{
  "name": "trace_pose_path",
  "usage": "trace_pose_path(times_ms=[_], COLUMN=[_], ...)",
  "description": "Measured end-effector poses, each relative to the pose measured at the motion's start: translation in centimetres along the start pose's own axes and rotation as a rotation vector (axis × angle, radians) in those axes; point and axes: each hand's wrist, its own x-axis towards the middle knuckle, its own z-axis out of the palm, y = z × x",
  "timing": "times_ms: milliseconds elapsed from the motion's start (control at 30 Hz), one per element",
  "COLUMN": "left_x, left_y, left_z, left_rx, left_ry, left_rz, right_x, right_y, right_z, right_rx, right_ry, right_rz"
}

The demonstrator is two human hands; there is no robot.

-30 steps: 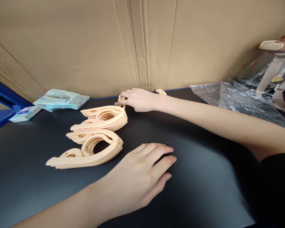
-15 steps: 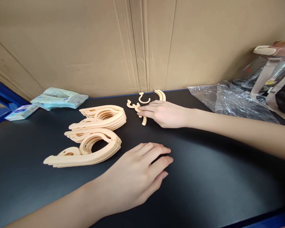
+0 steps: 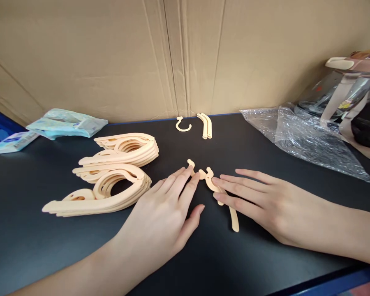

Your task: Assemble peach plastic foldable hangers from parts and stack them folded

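Loose cream plastic clothes-hanger parts lie on the black tabletop between my hands. My left hand [image 3: 162,216] has its fingers stretched out, their tips touching or just over a hook piece [image 3: 190,163], partly covered by them. My right hand [image 3: 273,207] lies flat with fingers spread, its fingertips on a curved hanger arm [image 3: 210,183]. Another slim arm [image 3: 234,222] pokes out under these fingers toward me. On the left are two stacks of folded cream hangers, a rear stack [image 3: 142,154] and a nearer stack [image 3: 132,195].
Farther back lie another hook [image 3: 183,130] and a pair of curved arms [image 3: 207,127]. Clear crinkled plastic wrap [image 3: 314,139] is at right, beside a strapped transparent bottle [image 3: 320,92]. A light-blue tissue pack [image 3: 66,123] is at back left. A cardboard wall [image 3: 111,61] stands behind.
My right hand has drawn the loose hook and arm pieces from the back toward me. My left hand has shifted left, its fingertips now at the hook piece.
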Motion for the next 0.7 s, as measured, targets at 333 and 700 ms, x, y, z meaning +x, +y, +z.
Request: trace_pose_path(times_ms=[333, 700], left_x=[0.1, -0.1], left_y=[-0.3, -0.2], left_z=[-0.2, -0.1], left_rx=[-0.178, -0.209], left_ry=[-0.084, -0.042], left_rz=[-0.012, -0.136], right_x=[1.0, 2.1], right_y=[1.0, 0.7], right_z=[0.6, 0.5], right_rx=[0.051, 0.178], right_ry=[0.001, 0.023], right_rz=[0.058, 0.088])
